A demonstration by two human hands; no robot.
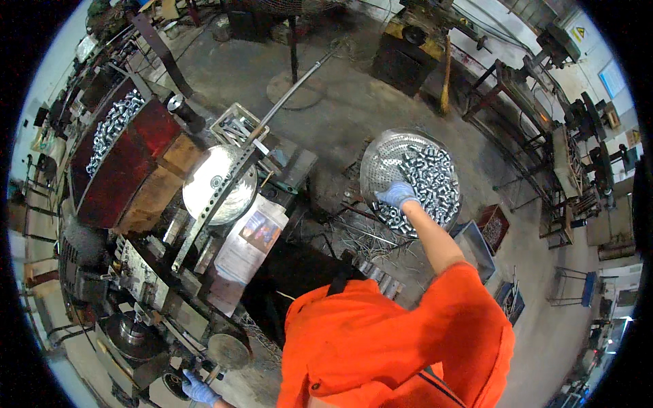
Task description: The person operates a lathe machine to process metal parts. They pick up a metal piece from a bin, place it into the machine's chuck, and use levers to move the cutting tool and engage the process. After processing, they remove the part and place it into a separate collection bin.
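My right hand, in a blue glove, is over a round perforated metal basin at centre right. Its fingers look curled at the left edge of a heap of short shiny metal sleeves; what they hold, if anything, is hidden. At the lower left edge my left hand, also gloved in blue, is closed around a machine handle, partly cut off by the frame. Beside that hand is a dark round handwheel.
A machine with a round shiny metal plate and a long perforated bar stands left. Behind it, a red-brown bin holds more metal pieces. Thin rods lie below the basin. A grey tray and red box sit right.
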